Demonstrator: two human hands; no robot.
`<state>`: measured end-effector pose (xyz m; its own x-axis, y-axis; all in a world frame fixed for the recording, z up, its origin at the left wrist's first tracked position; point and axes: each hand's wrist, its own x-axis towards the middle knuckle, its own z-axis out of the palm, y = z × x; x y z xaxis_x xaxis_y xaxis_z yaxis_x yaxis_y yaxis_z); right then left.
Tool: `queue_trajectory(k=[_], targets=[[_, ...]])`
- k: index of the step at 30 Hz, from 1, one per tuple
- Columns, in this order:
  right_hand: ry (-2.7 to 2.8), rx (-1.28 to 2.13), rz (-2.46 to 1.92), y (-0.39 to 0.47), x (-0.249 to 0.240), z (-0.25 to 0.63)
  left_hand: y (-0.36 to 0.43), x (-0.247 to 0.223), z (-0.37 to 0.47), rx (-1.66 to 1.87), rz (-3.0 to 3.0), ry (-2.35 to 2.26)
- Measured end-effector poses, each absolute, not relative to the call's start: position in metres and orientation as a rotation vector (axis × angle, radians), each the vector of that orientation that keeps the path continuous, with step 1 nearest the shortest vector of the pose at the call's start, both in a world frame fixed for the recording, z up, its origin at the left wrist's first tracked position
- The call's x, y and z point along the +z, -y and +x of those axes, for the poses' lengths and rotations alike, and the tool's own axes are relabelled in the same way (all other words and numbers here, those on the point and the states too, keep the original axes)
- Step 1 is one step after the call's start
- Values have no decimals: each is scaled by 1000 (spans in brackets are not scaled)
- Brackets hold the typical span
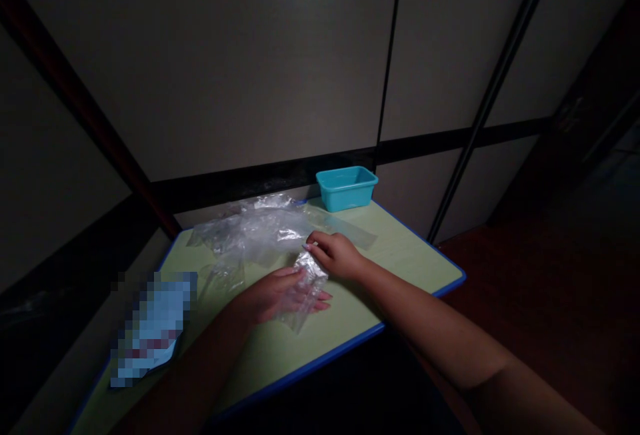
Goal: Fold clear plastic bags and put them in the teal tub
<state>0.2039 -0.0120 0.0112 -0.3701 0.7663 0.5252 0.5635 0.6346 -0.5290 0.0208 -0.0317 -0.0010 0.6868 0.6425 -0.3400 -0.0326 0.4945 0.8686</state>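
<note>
Between my two hands is a small clear plastic bag [311, 267], crinkled and shiny. My left hand [280, 294] supports it from below, the thumb on top and the fingers stretched out beneath the film. At the bag's upper edge, my right hand [336, 253] pinches it between thumb and fingers. Just behind my hands lies a loose pile of clear plastic bags [260, 225], spread over the back left of the table. One flat bag [353, 230] reaches out to the right from that pile.
The pale green table [415, 258] has a blue edge. A turquoise plastic basket [347, 190] stands at its back corner, near the cabinet panels [280, 75]. At the left edge lies a blue packet [157, 325], partly blurred out. Reddish floor [510, 282] shows to the right.
</note>
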Motion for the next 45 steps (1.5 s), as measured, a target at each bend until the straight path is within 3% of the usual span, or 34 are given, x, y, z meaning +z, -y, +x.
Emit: queue_trajectory(k=[27, 38, 45], targets=[[1985, 259, -1125, -5, 13, 219, 28, -1, 5, 409, 1049, -764], [2218, -201, -1143, -11, 74, 228, 30, 10, 4, 420, 1114, -790], [2134, -488, -1420, -42, 62, 270, 23, 6, 6, 540, 1251, -990]])
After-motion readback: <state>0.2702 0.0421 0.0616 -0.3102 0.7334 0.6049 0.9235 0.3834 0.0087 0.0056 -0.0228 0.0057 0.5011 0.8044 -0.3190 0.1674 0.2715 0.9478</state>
